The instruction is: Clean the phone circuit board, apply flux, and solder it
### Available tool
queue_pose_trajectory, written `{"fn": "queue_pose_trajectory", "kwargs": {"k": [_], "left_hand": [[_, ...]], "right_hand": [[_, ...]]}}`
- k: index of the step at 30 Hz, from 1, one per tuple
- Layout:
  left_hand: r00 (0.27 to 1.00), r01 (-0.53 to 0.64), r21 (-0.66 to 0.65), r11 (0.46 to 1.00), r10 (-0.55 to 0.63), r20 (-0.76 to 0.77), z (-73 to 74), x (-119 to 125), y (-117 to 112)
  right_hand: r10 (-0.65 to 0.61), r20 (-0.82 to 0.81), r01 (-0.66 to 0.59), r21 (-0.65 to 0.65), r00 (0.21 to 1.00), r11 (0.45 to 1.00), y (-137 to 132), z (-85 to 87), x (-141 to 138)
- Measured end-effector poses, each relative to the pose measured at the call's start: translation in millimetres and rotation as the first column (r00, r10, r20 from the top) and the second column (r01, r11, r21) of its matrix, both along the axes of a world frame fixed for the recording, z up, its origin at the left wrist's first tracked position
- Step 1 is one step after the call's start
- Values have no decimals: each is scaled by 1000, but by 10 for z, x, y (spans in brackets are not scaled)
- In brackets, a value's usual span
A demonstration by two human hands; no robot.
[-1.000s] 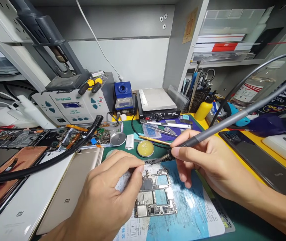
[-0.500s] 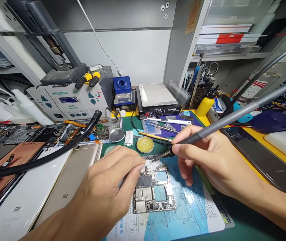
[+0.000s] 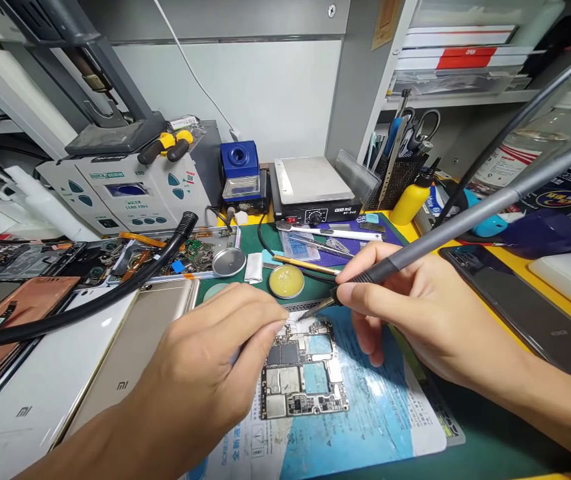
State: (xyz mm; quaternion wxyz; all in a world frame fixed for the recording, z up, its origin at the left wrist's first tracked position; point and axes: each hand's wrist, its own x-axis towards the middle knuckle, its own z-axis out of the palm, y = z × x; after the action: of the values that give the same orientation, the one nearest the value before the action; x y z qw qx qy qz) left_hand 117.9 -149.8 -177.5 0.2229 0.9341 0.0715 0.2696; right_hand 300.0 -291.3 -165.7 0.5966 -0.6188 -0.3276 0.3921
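Note:
A phone circuit board (image 3: 303, 373) lies on a blue-and-white printed sheet (image 3: 365, 420) in front of me. My left hand (image 3: 210, 373) is pinched, thumb and fingertip pressed together at the board's top left corner; what they hold is too small to make out. My right hand (image 3: 415, 313) grips a grey soldering iron (image 3: 445, 230) like a pen. Its metal tip (image 3: 310, 310) points down at the board's top edge, close to my left fingertips.
A tin of yellow flux (image 3: 286, 281) and a round metal lid (image 3: 229, 261) sit just behind the board. Phone back covers (image 3: 130, 373) lie at left under a black hose (image 3: 90, 307). A rework station (image 3: 125, 193), hotplate (image 3: 313, 190), tool cup (image 3: 400, 180) and yellow bottle (image 3: 409, 200) stand behind.
The view has tilted down a little, so everything sits slightly lower and nearer. The iron's tip has crept closer to the board's top edge; both hands keep their grips.

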Motion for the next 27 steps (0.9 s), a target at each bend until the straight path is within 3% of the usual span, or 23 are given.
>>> {"fn": "queue_pose_trajectory", "kwargs": {"k": [27], "left_hand": [[1000,-15,6,1000,15,0,15,8,-10]], "right_hand": [[5,-18,-6,-12,1000,1000,2,16,-5]]}}
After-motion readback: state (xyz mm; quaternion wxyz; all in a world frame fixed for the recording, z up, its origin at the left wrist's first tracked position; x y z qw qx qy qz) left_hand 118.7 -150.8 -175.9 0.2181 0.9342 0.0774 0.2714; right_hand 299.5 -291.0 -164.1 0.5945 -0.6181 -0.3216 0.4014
